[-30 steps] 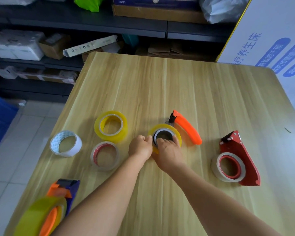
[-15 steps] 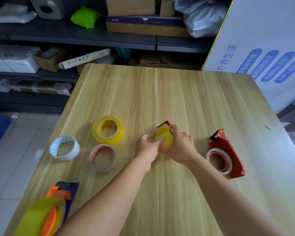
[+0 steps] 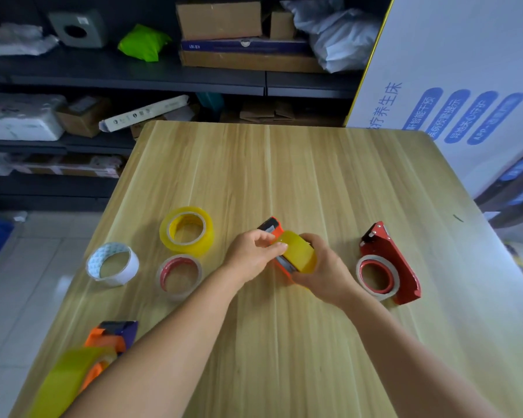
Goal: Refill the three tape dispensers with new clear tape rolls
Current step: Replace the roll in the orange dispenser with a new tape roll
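At the table's middle, my right hand grips an orange tape dispenser that carries a yellowish clear tape roll, tipped up on edge. My left hand pinches the roll's left side with thumb and fingers. A red dispenser with a red-cored roll lies to the right. At the near left edge lies an orange and purple dispenser with a yellowish roll. Loose rolls lie to the left: yellow, red-cored and white.
The wooden table has bare room at the back and near front. Dark shelves with boxes and bags stand behind it. A big white printed box leans at the back right. Tiled floor lies to the left.
The orange dispenser with its roll was flat on the table a second ago; both hands have tipped it up on edge and turned it. My head has tilted up, showing more shelf.
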The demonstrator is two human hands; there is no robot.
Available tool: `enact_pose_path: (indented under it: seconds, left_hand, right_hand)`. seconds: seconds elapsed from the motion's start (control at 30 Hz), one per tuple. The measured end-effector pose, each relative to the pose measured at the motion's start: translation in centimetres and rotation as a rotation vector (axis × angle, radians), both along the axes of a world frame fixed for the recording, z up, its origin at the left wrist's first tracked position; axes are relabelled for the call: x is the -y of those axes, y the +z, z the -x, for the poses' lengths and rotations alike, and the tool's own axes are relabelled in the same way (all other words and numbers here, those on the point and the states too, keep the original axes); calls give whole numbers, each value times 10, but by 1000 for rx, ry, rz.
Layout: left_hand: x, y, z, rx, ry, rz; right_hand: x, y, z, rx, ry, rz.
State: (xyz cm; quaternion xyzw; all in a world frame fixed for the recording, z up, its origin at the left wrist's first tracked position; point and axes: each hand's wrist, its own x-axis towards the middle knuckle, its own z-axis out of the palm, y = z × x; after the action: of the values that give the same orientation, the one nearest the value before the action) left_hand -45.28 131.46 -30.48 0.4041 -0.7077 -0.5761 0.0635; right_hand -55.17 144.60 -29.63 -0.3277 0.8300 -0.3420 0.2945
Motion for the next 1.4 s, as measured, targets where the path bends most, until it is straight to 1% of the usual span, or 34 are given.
enact_pose_path:
  seconds: [0.07, 0.13, 0.2, 0.33, 0.43, 0.57, 0.67, 0.7, 0.77, 0.83, 0.93, 1.0, 1.1, 1.2, 1.3, 1.4]
  left_hand:
    - [3, 3, 0, -24, 3, 7]
    - [5, 6, 0, -32, 23, 56]
    - [6, 7, -1, -19, 7, 136]
    - [10, 10, 0, 61, -60, 368]
    - [15, 10, 3, 121, -30, 441]
    - [19, 11, 5, 138, -1, 465]
    - [18, 12, 6, 114, -55, 466]
    - [16, 13, 7, 108, -91, 460]
    - [12, 14, 9, 105, -143, 471]
    - [13, 14, 13, 93, -140, 512]
    - [29, 16, 18, 79, -80, 580]
    - [44, 25, 20, 104, -28, 561]
    - [54, 35, 23, 141, -73, 501]
    - [55, 35, 25, 133, -86, 485]
    - [53, 33, 25, 130, -89, 469]
    - [47, 33, 28, 117, -117, 499]
  right_hand:
    - [-1, 2, -1, 12, 15, 3]
    - [-1, 2, -2, 19, 29, 15]
    - [-2, 2, -2, 14, 38, 30]
    - [-2, 0, -2, 3, 65, 53]
    - [-1, -2, -3, -5, 84, 55]
    - [1, -3, -2, 35, 89, 40]
    - [9, 5, 1, 112, 70, -43]
    - [13, 8, 1, 108, 70, -90]
    - [22, 10, 0, 23, 78, -173]
    - [29, 10, -2, -55, 84, -199]
    - [29, 7, -2, -57, 99, -192]
    - [26, 5, -2, -34, 103, -176]
    - [24, 2, -2, 14, 86, -133]
    - [26, 4, -4, 63, 84, -149]
    - [31, 8, -4, 25, 77, -198]
    - [36, 11, -5, -72, 71, -256]
